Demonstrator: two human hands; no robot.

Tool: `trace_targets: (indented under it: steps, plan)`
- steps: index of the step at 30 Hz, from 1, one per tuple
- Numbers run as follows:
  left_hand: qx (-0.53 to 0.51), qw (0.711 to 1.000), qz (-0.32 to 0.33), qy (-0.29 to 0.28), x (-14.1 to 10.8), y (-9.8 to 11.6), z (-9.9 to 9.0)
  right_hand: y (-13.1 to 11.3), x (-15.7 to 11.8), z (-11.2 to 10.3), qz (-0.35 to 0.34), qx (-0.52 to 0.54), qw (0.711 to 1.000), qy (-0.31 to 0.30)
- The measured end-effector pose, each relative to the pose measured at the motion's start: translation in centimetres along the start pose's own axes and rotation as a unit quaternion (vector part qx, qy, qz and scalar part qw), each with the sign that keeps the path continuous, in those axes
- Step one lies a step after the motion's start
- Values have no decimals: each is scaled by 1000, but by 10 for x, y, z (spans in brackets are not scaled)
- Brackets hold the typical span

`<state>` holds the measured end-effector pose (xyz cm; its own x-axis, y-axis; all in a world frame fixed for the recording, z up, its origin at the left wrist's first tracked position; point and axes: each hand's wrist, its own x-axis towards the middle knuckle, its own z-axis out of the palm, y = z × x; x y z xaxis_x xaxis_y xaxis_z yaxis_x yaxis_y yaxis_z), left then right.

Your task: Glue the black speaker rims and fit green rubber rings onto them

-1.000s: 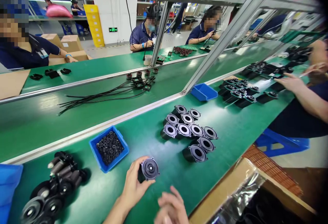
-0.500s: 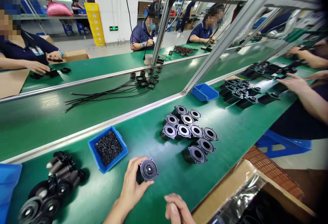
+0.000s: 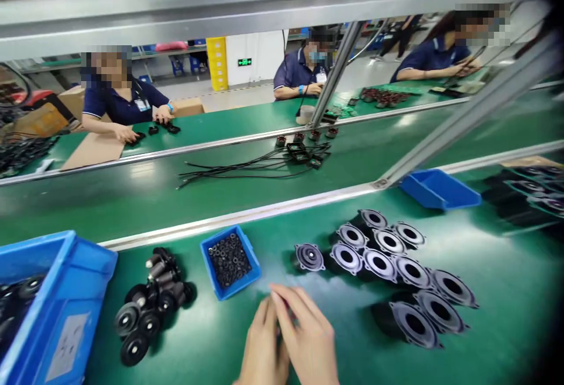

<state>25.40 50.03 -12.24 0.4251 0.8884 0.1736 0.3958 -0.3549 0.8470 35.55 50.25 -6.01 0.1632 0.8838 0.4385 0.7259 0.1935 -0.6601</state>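
Note:
My left hand (image 3: 262, 341) and my right hand (image 3: 307, 338) meet over the bench, fingertips pressed together. Both are closed, and whatever lies between them, if anything, is hidden. Just beyond stands a blue bin (image 3: 233, 292) of small black rings (image 3: 229, 258). Up and to the right is a black motor housing (image 3: 309, 257) with a round part and pale shaft tip in its centre, standing apart from my hands. Several housings with open centres (image 3: 380, 264) are grouped to its right. Left of the bin lies a pile of black rotors with shafts (image 3: 152, 303).
A large blue crate (image 3: 83, 291) with dark parts fills the left edge. A blue tray (image 3: 440, 188) sits at the back right by a slanted metal post (image 3: 445, 120). Black cables (image 3: 247, 164) lie on the middle strip. Several co-workers (image 3: 127, 100) sit across.
The housing my left hand held now stands on the bench beside the others, let go. My hands have come together. The view has turned left, bringing the large crate in.

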Motion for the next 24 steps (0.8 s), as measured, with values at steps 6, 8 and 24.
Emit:
trace_targets:
  steps: [6, 8, 24]
  plan:
    - [310, 945, 32, 101, -62, -25, -133, -6, 60, 67, -89, -139, 979, -122]
    - [417, 898, -9, 137, -57, -27, -174, -4, 63, 73, -97, -136, 977, -135]
    - [508, 848, 69, 134, -50, -75, -211, -128, 7, 124, 55, 53, 954, -291]
